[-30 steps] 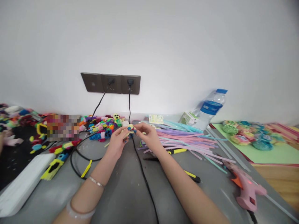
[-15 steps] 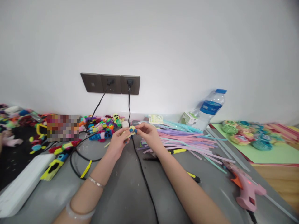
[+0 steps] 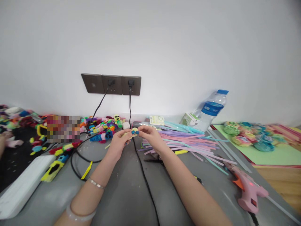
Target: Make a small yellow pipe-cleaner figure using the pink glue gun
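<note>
Both hands meet near the middle of the view, above the grey table. Between the fingertips is a small pale yellow piece [image 3: 134, 129]. My left hand [image 3: 118, 142] is closed on it, thumb and fingers pinched together. My right hand [image 3: 150, 135] pinches the same piece from the right side. Blue nail polish shows on the thumbs. Colourful pipe-cleaner figures [image 3: 103, 136] lie just left of the hands. A spread of pastel pipe cleaners [image 3: 188, 138] lies to the right, partly behind my right hand and forearm.
A pink glue gun [image 3: 249, 190] lies at the right. A water bottle [image 3: 213, 108] leans on the wall. A black cable [image 3: 145, 175] crosses the grey table [image 3: 117, 201]. At the left are a white box [image 3: 25, 185] and part of another person's hand [image 3: 2, 142].
The yellow piece has shifted slightly right and turned a little between my fingers. My right forearm has moved slightly, covering more of the yellow-handled tool. The person's hand at the left edge has moved.
</note>
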The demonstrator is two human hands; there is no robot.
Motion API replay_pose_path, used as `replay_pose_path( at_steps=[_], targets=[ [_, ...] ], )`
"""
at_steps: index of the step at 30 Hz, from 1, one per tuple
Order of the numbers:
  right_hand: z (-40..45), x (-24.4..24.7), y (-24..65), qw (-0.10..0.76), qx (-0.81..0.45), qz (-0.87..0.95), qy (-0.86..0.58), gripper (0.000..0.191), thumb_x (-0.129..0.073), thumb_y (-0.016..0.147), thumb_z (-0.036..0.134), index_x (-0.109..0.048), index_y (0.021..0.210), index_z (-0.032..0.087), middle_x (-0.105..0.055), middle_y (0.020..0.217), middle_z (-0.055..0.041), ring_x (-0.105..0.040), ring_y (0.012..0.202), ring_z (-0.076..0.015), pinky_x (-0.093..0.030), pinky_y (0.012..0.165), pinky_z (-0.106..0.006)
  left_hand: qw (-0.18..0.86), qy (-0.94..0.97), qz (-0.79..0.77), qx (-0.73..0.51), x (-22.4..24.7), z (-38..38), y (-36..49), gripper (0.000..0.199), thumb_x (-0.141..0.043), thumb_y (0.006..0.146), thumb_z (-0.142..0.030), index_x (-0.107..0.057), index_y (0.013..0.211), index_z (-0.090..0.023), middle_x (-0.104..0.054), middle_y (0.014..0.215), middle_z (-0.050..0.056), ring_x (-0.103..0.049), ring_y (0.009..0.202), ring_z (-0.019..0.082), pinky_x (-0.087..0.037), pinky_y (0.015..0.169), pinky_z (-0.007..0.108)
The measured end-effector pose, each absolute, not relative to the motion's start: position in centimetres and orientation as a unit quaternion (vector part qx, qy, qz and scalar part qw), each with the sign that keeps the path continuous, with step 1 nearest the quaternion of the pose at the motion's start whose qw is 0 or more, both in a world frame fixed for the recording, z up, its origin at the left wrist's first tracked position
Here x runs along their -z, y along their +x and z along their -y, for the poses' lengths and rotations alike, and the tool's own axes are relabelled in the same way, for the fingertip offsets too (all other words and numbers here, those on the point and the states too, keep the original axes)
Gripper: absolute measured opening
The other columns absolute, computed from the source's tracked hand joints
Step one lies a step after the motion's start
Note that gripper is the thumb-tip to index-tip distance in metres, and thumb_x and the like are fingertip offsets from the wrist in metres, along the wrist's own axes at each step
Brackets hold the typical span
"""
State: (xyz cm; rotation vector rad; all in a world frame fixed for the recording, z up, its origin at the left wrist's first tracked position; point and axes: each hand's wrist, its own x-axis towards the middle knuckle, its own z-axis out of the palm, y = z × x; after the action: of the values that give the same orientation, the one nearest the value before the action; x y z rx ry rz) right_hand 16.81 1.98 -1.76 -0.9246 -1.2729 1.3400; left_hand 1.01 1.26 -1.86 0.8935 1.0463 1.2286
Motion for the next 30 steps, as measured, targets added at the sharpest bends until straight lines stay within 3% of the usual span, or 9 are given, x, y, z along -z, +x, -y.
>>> replay_pose_path(
  at_steps=[5,9,30],
  targets=[
    [-2.31,2.20,16.81,0.551,-0.578,0.457,-0.391,0.036,-0.083,0.060,0.048,-0.066,0.074,0.019,-0.061,0.070,0.0021,-0.045,0.061,-0.0105,-0.034,0.059,-0.025,0.594,0.385,-0.443,-0.549,2.21,-1.45,0.83,0.040,-0.087,0.053,-0.039,-0.077,0.084,-0.016,-0.058,0.059,-0.002,-0.042,0.050,0.006,-0.031,0.048,0.019],
    [-2.28,2.15,16.69,0.563,-0.585,0.435,-0.388,0.037,-0.083,0.059,0.048,-0.066,0.076,0.019,-0.061,0.070,0.0021,-0.043,0.059,-0.0099,-0.033,0.059,-0.025,0.597,0.396,-0.452,-0.531,2.31,-1.39,0.96,0.037,-0.087,0.051,-0.035,-0.075,0.080,-0.015,-0.058,0.059,-0.002,-0.044,0.050,0.006,-0.030,0.047,0.019],
    [-2.15,2.37,16.76,0.518,-0.600,0.482,-0.373,0.025,-0.079,0.064,0.039,-0.065,0.072,0.020,-0.053,0.063,0.0047,-0.040,0.058,-0.0097,-0.030,0.057,-0.025,0.541,0.424,-0.439,-0.579,2.33,-1.47,0.83,0.022,-0.080,0.058,-0.028,-0.073,0.075,-0.018,-0.057,0.059,-0.003,-0.042,0.051,0.007,-0.030,0.051,0.020]
  ],
)
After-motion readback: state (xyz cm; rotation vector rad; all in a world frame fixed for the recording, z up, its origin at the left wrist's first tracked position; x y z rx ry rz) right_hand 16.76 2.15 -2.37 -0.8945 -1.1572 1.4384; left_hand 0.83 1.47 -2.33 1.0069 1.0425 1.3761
